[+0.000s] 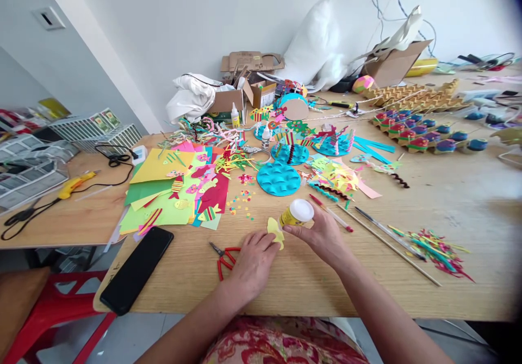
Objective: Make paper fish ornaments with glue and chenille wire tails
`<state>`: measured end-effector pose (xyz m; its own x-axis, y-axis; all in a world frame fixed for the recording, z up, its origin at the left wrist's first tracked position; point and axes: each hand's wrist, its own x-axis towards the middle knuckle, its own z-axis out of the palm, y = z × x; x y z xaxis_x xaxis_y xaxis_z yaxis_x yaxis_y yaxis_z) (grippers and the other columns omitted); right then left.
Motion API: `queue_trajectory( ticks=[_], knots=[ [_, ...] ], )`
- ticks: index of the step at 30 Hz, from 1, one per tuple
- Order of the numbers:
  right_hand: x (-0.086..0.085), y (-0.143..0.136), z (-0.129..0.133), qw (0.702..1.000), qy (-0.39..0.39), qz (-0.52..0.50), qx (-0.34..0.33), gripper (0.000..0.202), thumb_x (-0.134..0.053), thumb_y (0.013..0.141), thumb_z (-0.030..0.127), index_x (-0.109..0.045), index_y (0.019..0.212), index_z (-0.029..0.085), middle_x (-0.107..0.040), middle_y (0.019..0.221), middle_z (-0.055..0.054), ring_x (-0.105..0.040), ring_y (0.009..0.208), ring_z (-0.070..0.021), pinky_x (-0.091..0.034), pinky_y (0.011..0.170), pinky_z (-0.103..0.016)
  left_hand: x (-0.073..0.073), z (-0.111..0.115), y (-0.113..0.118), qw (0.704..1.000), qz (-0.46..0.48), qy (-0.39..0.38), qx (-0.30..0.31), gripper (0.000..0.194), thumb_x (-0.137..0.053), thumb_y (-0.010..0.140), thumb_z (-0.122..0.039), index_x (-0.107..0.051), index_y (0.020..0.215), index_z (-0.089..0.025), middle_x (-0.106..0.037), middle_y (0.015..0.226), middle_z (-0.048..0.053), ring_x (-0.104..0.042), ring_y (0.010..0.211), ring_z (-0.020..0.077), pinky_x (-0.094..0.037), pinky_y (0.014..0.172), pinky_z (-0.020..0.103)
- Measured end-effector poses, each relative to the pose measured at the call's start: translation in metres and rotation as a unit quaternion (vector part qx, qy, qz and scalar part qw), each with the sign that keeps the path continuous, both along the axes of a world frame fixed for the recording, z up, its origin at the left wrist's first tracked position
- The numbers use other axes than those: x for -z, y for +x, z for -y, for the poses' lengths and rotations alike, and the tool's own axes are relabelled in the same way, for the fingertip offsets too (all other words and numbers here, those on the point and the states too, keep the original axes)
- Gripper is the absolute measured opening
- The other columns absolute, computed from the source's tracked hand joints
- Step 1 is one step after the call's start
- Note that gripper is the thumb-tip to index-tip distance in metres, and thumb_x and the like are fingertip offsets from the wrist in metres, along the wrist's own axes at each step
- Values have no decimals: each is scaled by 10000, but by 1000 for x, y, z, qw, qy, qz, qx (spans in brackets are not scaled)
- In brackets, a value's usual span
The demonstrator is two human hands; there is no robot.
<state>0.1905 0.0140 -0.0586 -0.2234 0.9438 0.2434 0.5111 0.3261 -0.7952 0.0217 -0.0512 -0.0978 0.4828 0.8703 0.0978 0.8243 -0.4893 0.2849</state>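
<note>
Near the front edge of the table (310, 296), your right hand (327, 238) is clamped round the glue container (294, 215), tilted with its white end up, beside the yellow paper piece (275, 229). Your left hand (255, 258) lies with fingers together over that piece; whether they pinch it, I can't tell. Red-handled pliers (221, 252) lie just beside your left hand; beyond sits a blue disc (278, 179).

- Black phone (137, 270) lying at the near left corner of the table (171, 293)
- Yellow glue gun (75, 186), farther left
- Red plastic stool (44, 320), lower left
- Stuffed white bag (313, 41) against the wall (196, 27)
- Open cardboard box (393, 66), right of the bag
</note>
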Motion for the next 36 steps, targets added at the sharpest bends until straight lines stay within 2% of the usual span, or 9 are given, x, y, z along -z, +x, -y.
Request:
queue_trajectory(
  ticks=[10, 17, 27, 36],
  knots=[
    [-3, -5, -3, 1000, -26, 5, -5, 310, -666, 617, 456, -586, 788, 210, -671, 768, -32, -603, 712, -232, -440, 622, -325, 6, -1, -1, 1000, 4, 13, -12, 256, -427, 870, -155, -540, 1087, -229, -553, 1177, 27, -437, 1109, 182, -355, 954, 368],
    [-3, -6, -5, 1000, -15, 27, -6, 297, -667, 623, 431, -583, 803, 210, -673, 771, -27, -597, 702, -223, -438, 615, -314, 2, -2, 2, 1000, -3, 7, -21, 268, -423, 876, -190, -498, 1132, -216, -565, 1150, 36, -458, 1083, 192, -359, 946, 365],
    [-3, -8, -7, 997, -33, 66, -20, 342, -665, 639, 439, -580, 863, 195, -671, 794, -24, -599, 737, -218, -415, 626, -290, 3, -6, 5, 999, 9, 35, 7, 185, -431, 867, -160, -532, 1023, -166, -558, 1037, 48, -459, 1043, 182, -369, 960, 346],
    [-5, -11, -11, 997, -25, 74, -23, 311, -669, 646, 416, -588, 845, 192, -674, 777, -11, -602, 733, -210, -409, 612, -266, 4, -5, 6, 999, 16, 51, 1, 203, -416, 865, -133, -534, 1028, -157, -562, 1022, 53, -480, 1008, 183, -387, 945, 344]
  ],
)
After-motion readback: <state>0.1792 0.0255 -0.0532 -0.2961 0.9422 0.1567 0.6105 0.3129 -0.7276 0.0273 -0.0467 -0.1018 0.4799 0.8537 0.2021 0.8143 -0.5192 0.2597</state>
